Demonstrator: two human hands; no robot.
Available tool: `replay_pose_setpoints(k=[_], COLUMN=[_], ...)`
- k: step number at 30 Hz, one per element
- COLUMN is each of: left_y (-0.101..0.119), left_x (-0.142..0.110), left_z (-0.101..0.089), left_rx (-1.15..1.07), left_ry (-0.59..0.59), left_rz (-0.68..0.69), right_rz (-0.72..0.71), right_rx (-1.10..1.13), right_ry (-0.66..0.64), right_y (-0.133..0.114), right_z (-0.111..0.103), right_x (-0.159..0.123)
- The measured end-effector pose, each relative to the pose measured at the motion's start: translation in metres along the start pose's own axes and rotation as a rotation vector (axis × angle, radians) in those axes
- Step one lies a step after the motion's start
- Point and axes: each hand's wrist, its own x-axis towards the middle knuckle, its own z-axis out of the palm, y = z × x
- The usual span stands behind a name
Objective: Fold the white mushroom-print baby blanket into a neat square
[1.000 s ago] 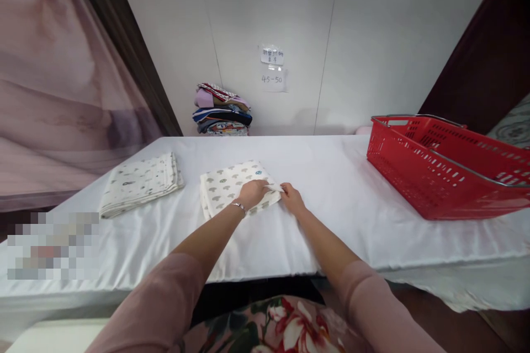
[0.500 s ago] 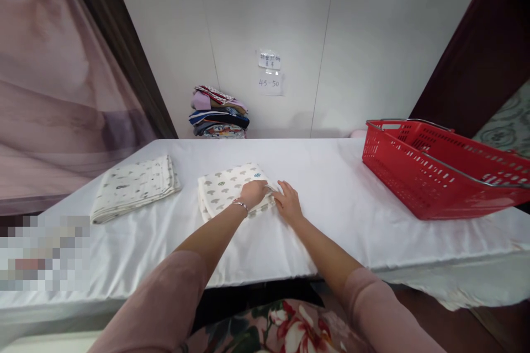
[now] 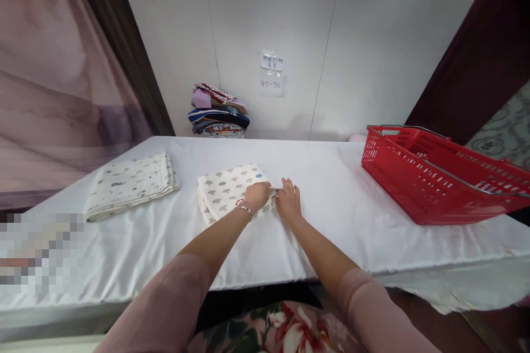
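A folded white cloth (image 3: 226, 185) with a grey mushroom-like print and a few coloured spots lies in the middle of the table. My left hand (image 3: 257, 196) rests over its right part, fingers closed on the right edge. At that same edge my right hand (image 3: 290, 201) pinches a bit of the fabric between thumb and forefinger, its other fingers stretched out. The fabric between the two hands is slightly lifted. Off to the left lies a second folded white cloth (image 3: 132, 185) with small dark prints, which neither hand touches.
A red plastic basket (image 3: 414, 176) with metal handles stands on the right of the white-covered table (image 3: 331, 231). Folded textiles (image 3: 219, 113) are stacked behind the far edge, against the wall. Paper labels (image 3: 271, 84) hang on that wall. A pinkish curtain (image 3: 62, 94) borders the left side.
My right hand has closed in on the cloth's right edge and now pinches it. My left hand has shifted slightly right, uncovering a red spot on the print. The view has moved slightly.
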Motion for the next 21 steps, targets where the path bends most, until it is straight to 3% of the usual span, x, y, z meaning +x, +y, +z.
replay_pose_setpoints(k=[14, 21], left_y=[-0.007, -0.042], left_x=[0.003, 0.033], left_z=[-0.016, -0.025], left_rx=[-0.139, -0.215], left_ry=[-0.081, -0.019], left_rz=[0.016, -0.074], right_rz=[0.105, 0.161], right_rx=[0.109, 0.123], right_ry=[0.007, -0.035], right_y=[0.0, 0.0], right_z=[0.015, 0.015], right_x=[0.007, 0.009])
